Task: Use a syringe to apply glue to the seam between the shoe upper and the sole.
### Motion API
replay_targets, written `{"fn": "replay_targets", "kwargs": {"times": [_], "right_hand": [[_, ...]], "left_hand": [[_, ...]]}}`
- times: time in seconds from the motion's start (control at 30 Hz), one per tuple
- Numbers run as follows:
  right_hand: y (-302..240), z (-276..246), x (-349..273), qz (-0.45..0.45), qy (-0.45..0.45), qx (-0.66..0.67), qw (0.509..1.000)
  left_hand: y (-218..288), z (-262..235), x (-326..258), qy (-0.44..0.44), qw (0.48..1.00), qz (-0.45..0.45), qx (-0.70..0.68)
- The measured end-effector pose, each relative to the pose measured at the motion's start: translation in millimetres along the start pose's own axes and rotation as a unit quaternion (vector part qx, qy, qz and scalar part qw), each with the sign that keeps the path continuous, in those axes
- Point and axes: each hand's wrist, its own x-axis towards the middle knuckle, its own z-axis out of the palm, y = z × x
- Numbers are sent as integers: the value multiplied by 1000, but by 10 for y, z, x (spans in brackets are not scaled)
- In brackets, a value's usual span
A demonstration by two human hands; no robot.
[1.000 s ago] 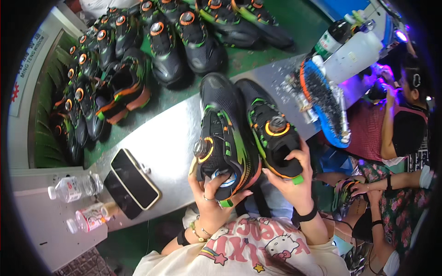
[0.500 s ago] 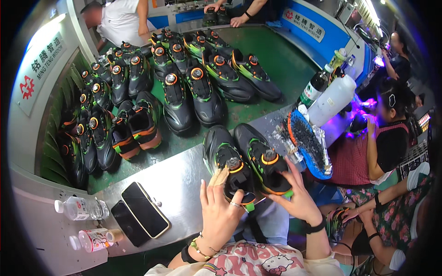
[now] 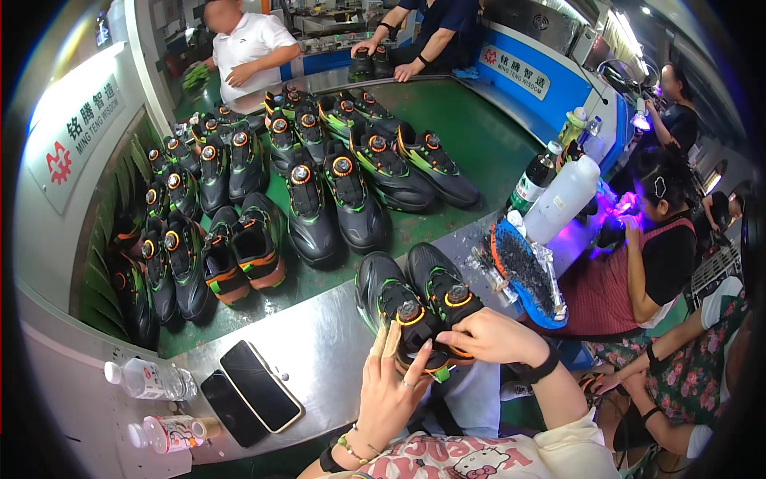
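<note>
Left hand [image 3: 392, 389] upright, fingers spread against left shoe [image 3: 392, 307]; right hand [image 3: 493, 337] draped, gripping right shoe [image 3: 444, 289]

Two black sneakers lie side by side on the metal bench [image 3: 319, 335], toes pointing away toward the green belt. The left sneaker [image 3: 391, 307] has green stripes and an orange-ringed dial on its tongue. The right sneaker [image 3: 439, 287], touching it, carries the same dial and orange trim.

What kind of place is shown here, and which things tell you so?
Most likely a shoe factory line: dozens of identical black sneakers lie on a green conveyor belt, and other seated workers handle shoes alongside.
</note>
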Motion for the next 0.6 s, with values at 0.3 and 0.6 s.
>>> {"fn": "replay_targets", "kwargs": {"times": [0.3, 0.6], "right_hand": [[-33, 262, 226, 74, 165, -174, 968], [16, 134, 280, 107, 136, -168, 971]], "left_hand": [[-97, 54, -422, -34, 997, -65, -24], [-372, -100, -584, -4, 996, -39, 86]]}}
